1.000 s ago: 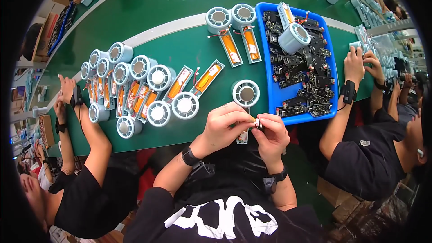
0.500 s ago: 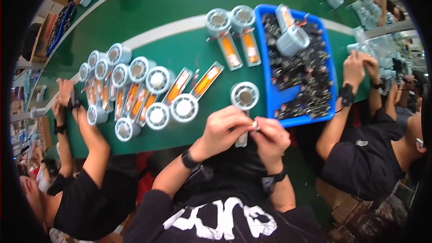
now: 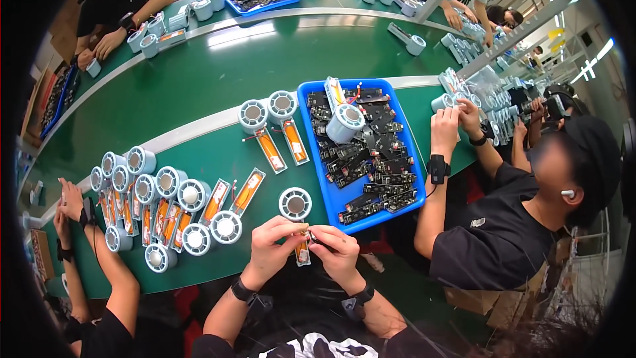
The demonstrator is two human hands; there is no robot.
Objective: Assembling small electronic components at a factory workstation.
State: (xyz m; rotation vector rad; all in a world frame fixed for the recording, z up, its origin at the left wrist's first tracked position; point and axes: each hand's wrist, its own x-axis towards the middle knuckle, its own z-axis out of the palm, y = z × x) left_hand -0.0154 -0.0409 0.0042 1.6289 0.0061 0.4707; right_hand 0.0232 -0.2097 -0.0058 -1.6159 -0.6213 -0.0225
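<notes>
Both hands have stayed together at the green desk (image 3: 199, 93) edge; left hand (image 3: 275, 246) and right hand (image 3: 336, 250) each pinch, grip closed, the small orange-and-white handled part (image 3: 303, 252), below the white round fan head (image 3: 295, 203).

Shiny plastic on a smooth green table

The blue tray (image 3: 317, 159) looks like glossy plastic. The table (image 3: 199, 86) is smooth and a bit shiny. The round fan parts (image 3: 295, 203) may be matt plastic.
</notes>
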